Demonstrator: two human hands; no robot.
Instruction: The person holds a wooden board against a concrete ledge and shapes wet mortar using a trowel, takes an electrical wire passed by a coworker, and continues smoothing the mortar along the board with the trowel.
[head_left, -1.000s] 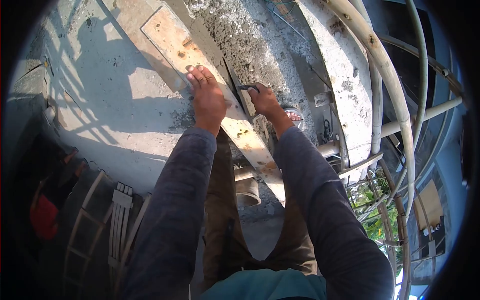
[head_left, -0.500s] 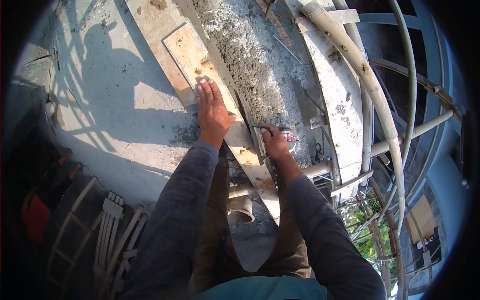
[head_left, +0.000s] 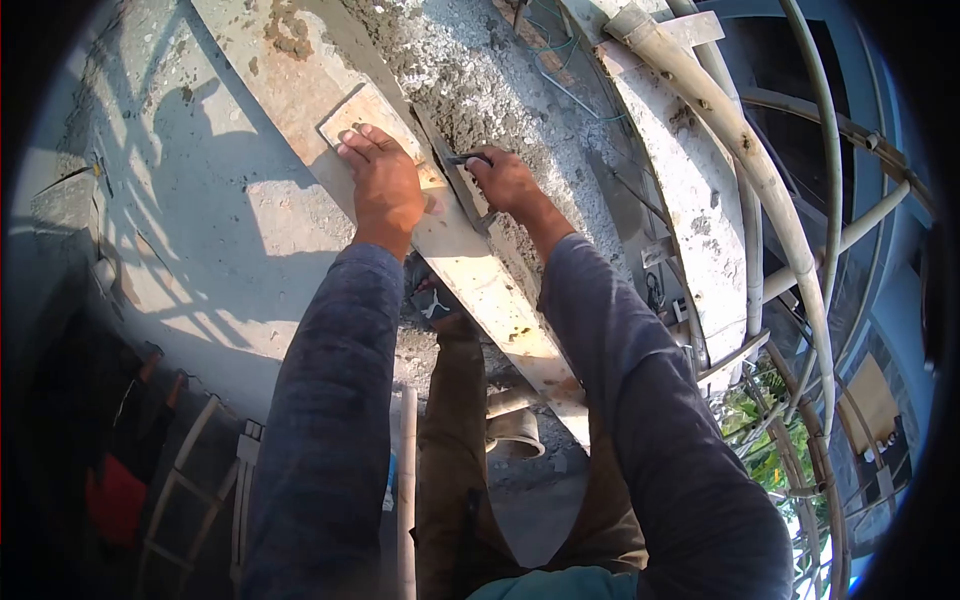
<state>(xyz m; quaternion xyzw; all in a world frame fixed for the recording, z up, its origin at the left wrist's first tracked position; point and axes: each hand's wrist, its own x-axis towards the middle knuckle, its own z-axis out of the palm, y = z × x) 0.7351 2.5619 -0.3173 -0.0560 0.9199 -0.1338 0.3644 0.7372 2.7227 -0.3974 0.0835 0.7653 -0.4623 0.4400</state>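
A long, narrow wooden plank [head_left: 470, 272] runs diagonally in front of me, partly over a wider mortar-stained board [head_left: 262, 75]. My left hand [head_left: 385, 190] lies on the plank near its far end, fingers stretched across the top face. My right hand [head_left: 508, 185] is closed around the dark handle of a trowel [head_left: 465, 195]. The trowel's long metal blade stands along the plank's right edge, against wet grey mortar [head_left: 425, 60]. Part of the blade and handle is hidden by the fingers.
Bamboo poles [head_left: 745, 140] form a frame on the right, beside a pale, mortar-spotted board [head_left: 690, 200]. Below the plank sits a bucket-like container [head_left: 517, 435]. A bamboo pole [head_left: 407, 490] stands near my leg. The rough concrete surface [head_left: 230, 200] extends left, crossed by shadows.
Both hands have moved farther away along the plank, the left toward its far end. The trowel has travelled up the plank's right edge with my right hand. The view has shifted too.
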